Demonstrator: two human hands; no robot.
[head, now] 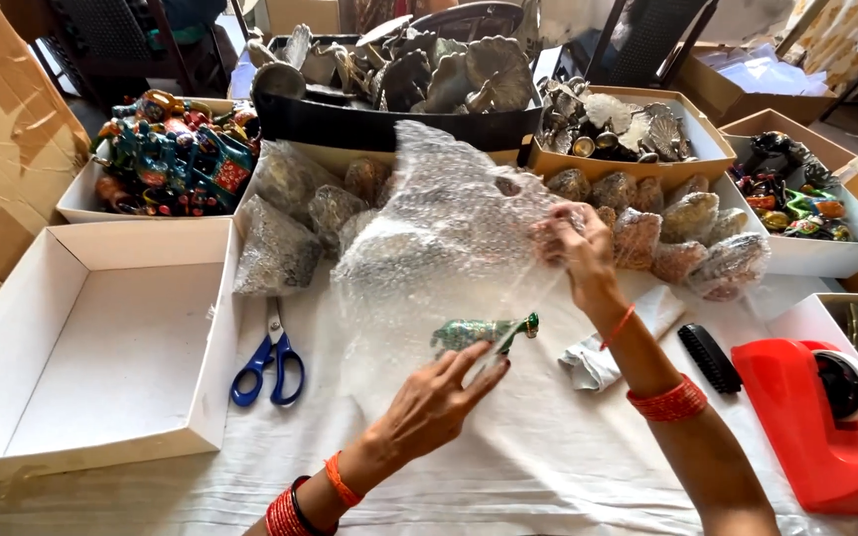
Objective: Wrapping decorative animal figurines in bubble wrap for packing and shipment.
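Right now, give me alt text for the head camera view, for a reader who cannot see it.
Two bare hands wrap a small green painted figurine in a sheet of bubble wrap over a white-clothed table: the left hand pinches the sheet's lower edge, the right hand lifts its side. Blue scissors, an empty white box and a red tape dispenser lie around.

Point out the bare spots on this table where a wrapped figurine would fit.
Free: inside the empty white box at left, and the white cloth in front, between both forearms. Crowded: the back rows of wrapped bundles and trays of figurines; scissors lie beside the box, the red tape dispenser fills the right.
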